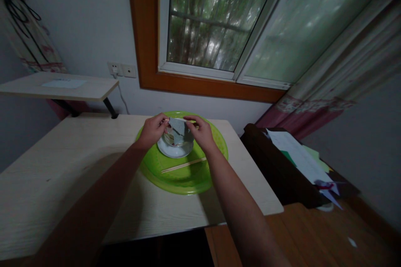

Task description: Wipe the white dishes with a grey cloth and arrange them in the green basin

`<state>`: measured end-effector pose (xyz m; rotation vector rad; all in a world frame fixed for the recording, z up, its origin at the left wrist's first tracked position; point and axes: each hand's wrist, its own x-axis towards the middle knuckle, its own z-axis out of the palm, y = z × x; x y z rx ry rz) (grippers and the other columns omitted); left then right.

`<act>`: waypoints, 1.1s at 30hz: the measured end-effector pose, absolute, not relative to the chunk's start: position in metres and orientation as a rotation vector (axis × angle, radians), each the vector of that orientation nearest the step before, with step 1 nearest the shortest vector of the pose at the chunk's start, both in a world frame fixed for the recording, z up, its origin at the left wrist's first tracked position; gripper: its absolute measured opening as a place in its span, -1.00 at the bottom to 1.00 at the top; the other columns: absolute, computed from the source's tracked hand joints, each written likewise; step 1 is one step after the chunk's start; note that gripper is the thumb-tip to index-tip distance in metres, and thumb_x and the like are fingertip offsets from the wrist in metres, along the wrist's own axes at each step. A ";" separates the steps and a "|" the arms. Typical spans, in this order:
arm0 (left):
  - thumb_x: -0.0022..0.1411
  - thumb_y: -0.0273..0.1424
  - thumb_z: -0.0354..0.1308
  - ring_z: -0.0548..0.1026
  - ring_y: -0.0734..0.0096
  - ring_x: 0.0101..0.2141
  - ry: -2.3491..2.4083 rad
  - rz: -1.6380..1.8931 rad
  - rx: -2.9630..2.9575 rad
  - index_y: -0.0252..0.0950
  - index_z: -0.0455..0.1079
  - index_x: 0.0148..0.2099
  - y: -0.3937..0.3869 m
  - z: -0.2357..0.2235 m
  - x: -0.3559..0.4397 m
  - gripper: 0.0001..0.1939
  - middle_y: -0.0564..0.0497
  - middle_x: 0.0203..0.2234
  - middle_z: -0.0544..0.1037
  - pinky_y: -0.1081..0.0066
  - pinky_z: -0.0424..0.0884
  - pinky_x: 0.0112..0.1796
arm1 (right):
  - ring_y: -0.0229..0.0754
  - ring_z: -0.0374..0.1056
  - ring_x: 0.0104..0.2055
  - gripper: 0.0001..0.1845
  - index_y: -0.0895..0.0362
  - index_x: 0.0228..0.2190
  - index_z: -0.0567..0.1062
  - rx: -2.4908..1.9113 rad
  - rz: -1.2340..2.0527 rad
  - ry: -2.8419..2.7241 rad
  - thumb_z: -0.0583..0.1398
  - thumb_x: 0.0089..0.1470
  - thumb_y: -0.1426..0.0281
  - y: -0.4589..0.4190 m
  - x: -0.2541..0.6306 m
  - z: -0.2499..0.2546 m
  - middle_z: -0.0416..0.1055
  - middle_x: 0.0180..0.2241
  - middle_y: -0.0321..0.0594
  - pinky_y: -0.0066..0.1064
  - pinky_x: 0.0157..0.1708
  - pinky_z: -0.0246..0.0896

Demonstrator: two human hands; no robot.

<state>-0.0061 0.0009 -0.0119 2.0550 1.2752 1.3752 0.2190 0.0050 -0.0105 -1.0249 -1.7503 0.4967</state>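
My left hand (153,129) pinches the upper left corner of a flat grey-blue piece (179,128) that looks like cloth or a packet, with a dark slanting line across it. The upper right corner is in the fingers of my right hand (199,132). Stretched between both hands, the piece hangs in front of or over a bowl (169,139) and hides much of it. Under the bowl lies a white saucer (175,152), which rests on a round green tray (188,185). A pair of chopsticks (183,165) lies on the tray, nearer to me than the saucer.
The tray stands on a pale wooden table (94,167). At the left is a raised shelf (25,85) bearing a sheet of paper (64,83). A dark cabinet (266,154) with papers (297,156) stands to the right. Behind are a window (213,21) and wall sockets (121,69).
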 end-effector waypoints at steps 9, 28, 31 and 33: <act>0.38 -0.26 0.07 0.53 0.34 -0.37 1.310 1.495 1.977 -0.25 0.41 -0.23 0.006 -0.013 -0.008 -0.80 0.02 -0.44 0.56 0.38 0.43 -0.29 | -0.06 0.44 -0.10 -0.77 0.10 -0.13 0.63 -1.148 0.162 -2.093 0.27 0.27 0.25 0.020 0.225 -0.023 0.61 -0.18 -0.12 -0.27 -0.04 0.25; 0.36 -0.26 0.17 0.43 0.06 0.02 1.676 1.440 2.421 -0.20 0.62 -0.08 0.020 -0.023 -0.016 -0.77 -0.07 -0.14 0.67 0.04 0.29 0.12 | 0.00 0.42 -0.09 -0.82 0.14 -0.14 0.63 -1.285 -0.051 -1.965 0.29 0.26 0.34 0.017 0.230 -0.014 0.61 -0.15 -0.08 -0.24 -0.03 0.24; 0.37 -0.27 0.17 0.41 0.02 0.10 1.724 1.418 2.407 -0.19 0.61 -0.06 0.020 -0.024 -0.016 -0.77 -0.06 -0.11 0.68 -0.03 0.25 0.17 | -0.02 0.40 -0.16 -0.83 0.13 -0.18 0.65 -1.354 -0.100 -1.989 0.25 0.29 0.36 0.016 0.235 -0.009 0.60 -0.22 -0.09 -0.27 -0.11 0.22; 0.36 -0.27 0.18 0.36 -0.03 0.18 1.719 1.386 2.473 -0.17 0.61 -0.03 0.017 -0.023 -0.014 -0.76 -0.07 -0.09 0.67 -0.14 0.12 0.26 | -0.02 0.37 -0.17 -0.81 0.11 -0.17 0.66 -1.368 -0.147 -2.019 0.22 0.31 0.36 0.014 0.234 -0.007 0.59 -0.23 -0.10 -0.27 -0.13 0.20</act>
